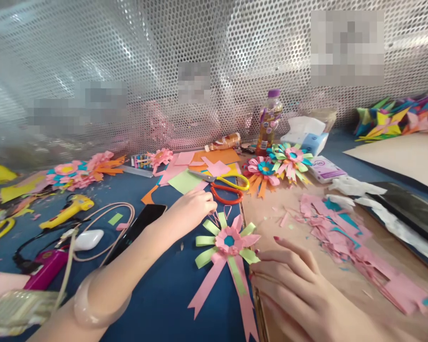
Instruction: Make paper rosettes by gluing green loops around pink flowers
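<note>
A single pink-and-green paper rosette (229, 241) lies on the blue desk (157, 308), between a left hand (194, 209) and a right hand (295, 280). The left fingers are curled together just beyond its upper edge; whether they grip anything cannot be seen. The right fingers stand slightly apart at its right side. One pair of scissors (209, 177) lies immediately beyond the left fingers, over several coloured paper sheets (181, 180). One yellow glue gun (69, 210) rests well to their left. Beyond the right fingers are at least two more rosettes (293, 156) and one upright, purple-capped bottle (270, 121). To their right, uncounted pink scraps (342, 235) litter the brown board (267, 225).
</note>
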Demonstrator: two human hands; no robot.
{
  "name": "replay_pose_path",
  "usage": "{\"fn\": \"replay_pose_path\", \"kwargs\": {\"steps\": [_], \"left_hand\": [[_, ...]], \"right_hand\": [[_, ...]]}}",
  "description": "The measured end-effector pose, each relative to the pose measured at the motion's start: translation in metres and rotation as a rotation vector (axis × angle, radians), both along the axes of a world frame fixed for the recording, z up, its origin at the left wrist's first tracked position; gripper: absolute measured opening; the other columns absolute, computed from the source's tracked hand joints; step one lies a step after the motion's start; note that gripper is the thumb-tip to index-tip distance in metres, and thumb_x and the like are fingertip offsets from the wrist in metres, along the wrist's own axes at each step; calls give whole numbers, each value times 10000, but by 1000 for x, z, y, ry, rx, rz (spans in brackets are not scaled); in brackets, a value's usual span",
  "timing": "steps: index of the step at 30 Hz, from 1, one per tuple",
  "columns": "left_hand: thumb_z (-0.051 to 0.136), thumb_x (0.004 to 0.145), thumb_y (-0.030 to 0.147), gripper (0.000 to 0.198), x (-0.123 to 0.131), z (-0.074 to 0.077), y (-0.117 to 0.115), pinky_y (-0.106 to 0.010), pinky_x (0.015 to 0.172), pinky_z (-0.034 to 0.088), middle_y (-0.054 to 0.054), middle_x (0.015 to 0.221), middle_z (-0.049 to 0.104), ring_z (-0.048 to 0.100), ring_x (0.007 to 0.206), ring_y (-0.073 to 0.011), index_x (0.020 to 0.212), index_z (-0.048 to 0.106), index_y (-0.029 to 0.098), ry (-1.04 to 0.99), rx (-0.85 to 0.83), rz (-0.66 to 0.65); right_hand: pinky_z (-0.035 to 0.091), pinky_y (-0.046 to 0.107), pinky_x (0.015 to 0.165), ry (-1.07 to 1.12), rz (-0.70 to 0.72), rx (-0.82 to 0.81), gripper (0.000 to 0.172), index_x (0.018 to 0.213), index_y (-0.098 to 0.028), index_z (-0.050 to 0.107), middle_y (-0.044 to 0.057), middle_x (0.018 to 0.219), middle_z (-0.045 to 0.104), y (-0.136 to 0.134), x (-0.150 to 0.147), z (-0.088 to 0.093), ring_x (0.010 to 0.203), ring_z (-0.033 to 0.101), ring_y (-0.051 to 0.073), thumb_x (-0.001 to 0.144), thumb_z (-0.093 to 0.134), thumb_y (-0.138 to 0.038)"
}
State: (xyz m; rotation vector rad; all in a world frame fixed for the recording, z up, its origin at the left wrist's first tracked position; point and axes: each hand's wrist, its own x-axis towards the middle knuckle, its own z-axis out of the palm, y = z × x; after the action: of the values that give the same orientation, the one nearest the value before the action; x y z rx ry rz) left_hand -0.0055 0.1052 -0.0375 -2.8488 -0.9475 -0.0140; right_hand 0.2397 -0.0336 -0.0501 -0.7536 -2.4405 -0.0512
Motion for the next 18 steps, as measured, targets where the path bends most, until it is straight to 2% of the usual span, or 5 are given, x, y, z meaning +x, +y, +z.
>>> {"fn": "replay_pose_path", "kwargs": {"steps": [5, 8, 11, 14, 18], "left_hand": [[529, 875, 157, 127, -2, 7, -6, -321, 762, 466, -27, 854, 637, 599, 817, -187, 877, 655, 171, 17, -19, 44], [481, 895, 128, 205, -7, 14, -18, -300, 763, 485, -40, 941, 636, 619, 849, -176, 1033, 624, 177, -52, -51, 162], [456, 909, 147, 221, -12, 17, -31, -293, 744, 502, -48, 1001, 630, 632, 863, -176, 1063, 611, 180, -94, -72, 264], [436, 920, 165, 217, -14, 16, -43, -318, 778, 505, -55, 1031, 627, 622, 907, -193, 1031, 622, 173, -117, -60, 263], [417, 935, 210, 228, -12, 16, -58, -363, 850, 478, -57, 1045, 628, 587, 974, -209, 983, 638, 184, -142, -68, 165]], "right_hand": [[358, 355, 998, 81, -40, -33, 179, 997, -181, 624, 35, 950, 700, 1, -1, -5, 992, 583, 190, 832, 558, -166], [436, 356, 898, 140, -138, -104, 257, 1077, -168, 585, 77, 1056, 663, 1, -2, -14, 1031, 555, 214, 829, 531, -126], [472, 369, 863, 151, -240, -191, 352, 1201, -184, 516, 104, 1207, 579, 3, -2, -22, 1111, 510, 236, 857, 472, -124], [474, 399, 901, 152, -275, -249, 362, 1231, -227, 491, 92, 1265, 530, 8, -2, -26, 1161, 480, 240, 880, 445, -147], [487, 418, 897, 179, -296, -312, 322, 1205, -254, 495, 82, 1226, 539, 14, -5, -29, 1138, 484, 239, 899, 435, -173]]}}
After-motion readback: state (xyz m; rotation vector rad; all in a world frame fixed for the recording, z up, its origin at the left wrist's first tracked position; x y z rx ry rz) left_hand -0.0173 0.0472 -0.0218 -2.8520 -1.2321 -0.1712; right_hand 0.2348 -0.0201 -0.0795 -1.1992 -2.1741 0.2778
